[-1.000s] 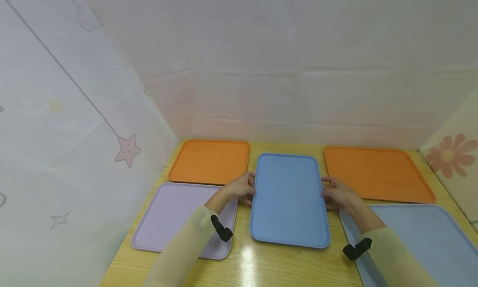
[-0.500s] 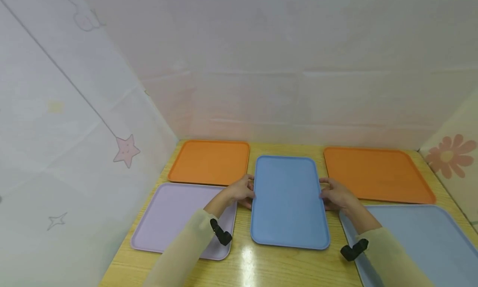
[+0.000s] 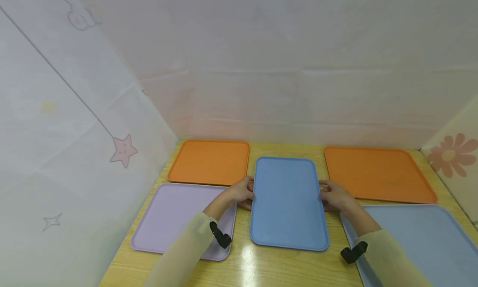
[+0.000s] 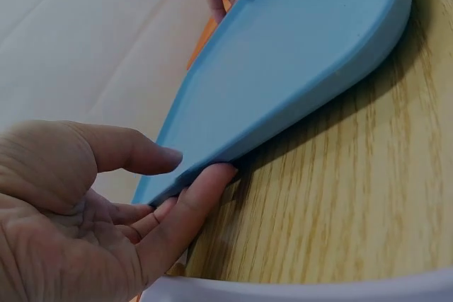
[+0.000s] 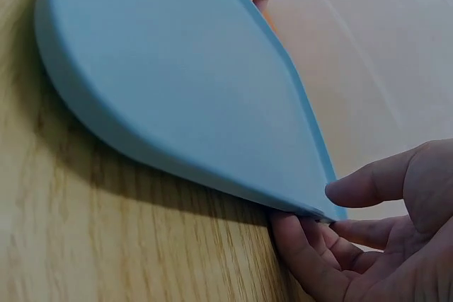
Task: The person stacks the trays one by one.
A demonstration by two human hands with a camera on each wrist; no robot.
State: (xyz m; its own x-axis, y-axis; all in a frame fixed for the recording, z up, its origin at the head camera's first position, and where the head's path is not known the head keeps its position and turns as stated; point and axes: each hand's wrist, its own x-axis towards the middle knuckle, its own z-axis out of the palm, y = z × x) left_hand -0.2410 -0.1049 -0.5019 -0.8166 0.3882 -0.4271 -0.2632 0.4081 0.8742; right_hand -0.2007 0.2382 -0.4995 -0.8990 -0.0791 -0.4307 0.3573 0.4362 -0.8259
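A blue rectangular tray (image 3: 289, 204) lies lengthwise between both hands in the head view, close over the wooden table. My left hand (image 3: 240, 192) grips its left long edge, the thumb at the rim and the fingers curled under it. On the opposite edge my right hand (image 3: 336, 195) holds the rim the same way. The wrist views show the tray's raised rim and smooth inside, with a shadow on the wood below. In the left wrist view the left thumb (image 4: 145, 153) reaches over the rim; the right thumb (image 5: 368, 183) does likewise in the right wrist view.
A purple tray (image 3: 175, 216) lies under the left forearm, with an orange tray (image 3: 209, 162) behind it. Back right is another orange tray (image 3: 377, 172); a large pale blue tray (image 3: 418, 237) lies under the right forearm. Covered walls (image 3: 298, 91) border the table (image 3: 291, 266).
The blue tray and both hands have shifted very slightly toward me and a little to the left. Both hands keep their hold on it; the other trays stay where they were.
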